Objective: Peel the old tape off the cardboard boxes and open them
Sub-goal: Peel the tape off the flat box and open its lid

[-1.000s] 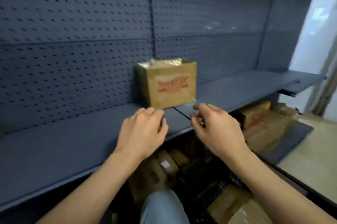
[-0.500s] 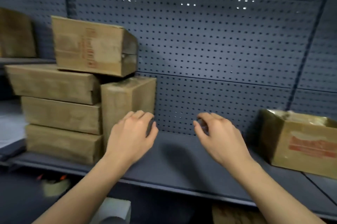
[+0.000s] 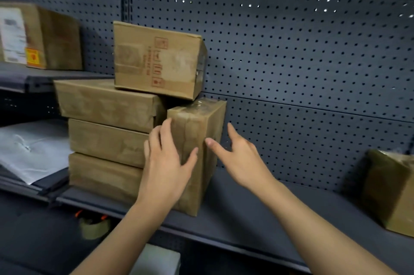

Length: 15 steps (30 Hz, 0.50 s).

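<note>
On the shelf (image 3: pixel 257 214), upright box (image 3: pixel 201 118) between left hand (image 3: pixel 167 167) and right hand (image 3: pixel 242 162), fingers (image 3: pixel 166 132) spread.

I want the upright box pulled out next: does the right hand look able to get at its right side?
Probably yes: the right hand is open beside the upright box, nothing between them.

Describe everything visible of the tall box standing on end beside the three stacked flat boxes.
The tall box is brown cardboard, closed, with glossy tape running down its front and over its top. It stands upright on the dark shelf, against the three stacked flat boxes. The tilted box above seems to rest a corner on its top. The left hand lies flat on its front; the right hand, fingers spread, hovers by its right side, contact unclear.
</note>
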Available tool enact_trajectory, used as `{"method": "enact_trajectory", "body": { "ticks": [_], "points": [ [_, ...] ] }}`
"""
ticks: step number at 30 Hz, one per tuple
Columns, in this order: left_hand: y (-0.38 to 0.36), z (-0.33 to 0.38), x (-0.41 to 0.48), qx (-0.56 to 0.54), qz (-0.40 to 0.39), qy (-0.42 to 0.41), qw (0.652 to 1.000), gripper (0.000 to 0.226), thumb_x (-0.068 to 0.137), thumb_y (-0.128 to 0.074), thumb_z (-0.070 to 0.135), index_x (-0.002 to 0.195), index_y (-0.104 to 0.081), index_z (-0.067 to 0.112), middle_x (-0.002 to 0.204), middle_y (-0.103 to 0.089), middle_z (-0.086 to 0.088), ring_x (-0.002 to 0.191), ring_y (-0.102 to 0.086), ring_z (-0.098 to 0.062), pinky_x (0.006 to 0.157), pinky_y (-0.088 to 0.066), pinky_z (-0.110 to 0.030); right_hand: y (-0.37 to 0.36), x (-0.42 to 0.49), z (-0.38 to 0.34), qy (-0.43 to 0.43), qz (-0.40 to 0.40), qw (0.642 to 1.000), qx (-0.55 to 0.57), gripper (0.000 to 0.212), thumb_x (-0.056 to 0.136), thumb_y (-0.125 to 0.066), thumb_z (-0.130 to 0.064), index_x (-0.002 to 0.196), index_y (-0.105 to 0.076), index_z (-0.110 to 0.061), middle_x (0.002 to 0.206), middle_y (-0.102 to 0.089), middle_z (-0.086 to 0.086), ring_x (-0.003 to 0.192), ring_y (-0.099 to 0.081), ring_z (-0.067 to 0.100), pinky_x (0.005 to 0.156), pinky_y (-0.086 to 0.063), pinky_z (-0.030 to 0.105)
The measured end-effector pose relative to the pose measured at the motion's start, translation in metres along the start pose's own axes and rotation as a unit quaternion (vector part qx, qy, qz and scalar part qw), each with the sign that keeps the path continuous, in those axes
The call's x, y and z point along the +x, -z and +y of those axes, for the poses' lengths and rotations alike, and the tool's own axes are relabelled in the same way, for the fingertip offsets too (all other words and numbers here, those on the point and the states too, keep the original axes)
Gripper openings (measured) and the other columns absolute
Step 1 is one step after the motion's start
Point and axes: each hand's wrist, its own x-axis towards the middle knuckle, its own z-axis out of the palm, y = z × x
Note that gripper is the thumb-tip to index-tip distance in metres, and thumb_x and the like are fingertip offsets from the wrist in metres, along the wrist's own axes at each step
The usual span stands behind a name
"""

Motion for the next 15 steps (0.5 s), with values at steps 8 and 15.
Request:
{"method": "enact_trajectory", "body": {
  "ticks": [8,15],
  "points": [
    [-0.005,0.002,0.004,0.005,-0.022,-0.001,1.0,0.091,0.092,-0.06,0.041,0.159,-0.004,0.016,0.157,-0.022,-0.009,0.141,-0.017,-0.023,0.115,-0.023,-0.035,-0.021,0.005,-0.008,0.002,-0.046,0.998,0.037,0.076,0.1,-0.035,-0.06,0.158,0.003,-0.03,0.156,-0.039,0.006,0.145,-0.033,0.023,0.113,-0.032,0.034],
    [-0.013,0.013,-0.004,-0.032,-0.038,-0.019,0.999,0.096,0.089,-0.065,0.036,0.159,-0.003,0.018,0.159,-0.019,-0.007,0.143,-0.022,-0.023,0.115,-0.022,-0.031,-0.018,0.001,-0.004,0.021,-0.035,0.999,0.016,0.066,0.107,-0.028,-0.042,0.158,0.01,-0.023,0.157,-0.037,0.013,0.141,-0.039,0.027,0.113,-0.035,0.037]
  ]
}}
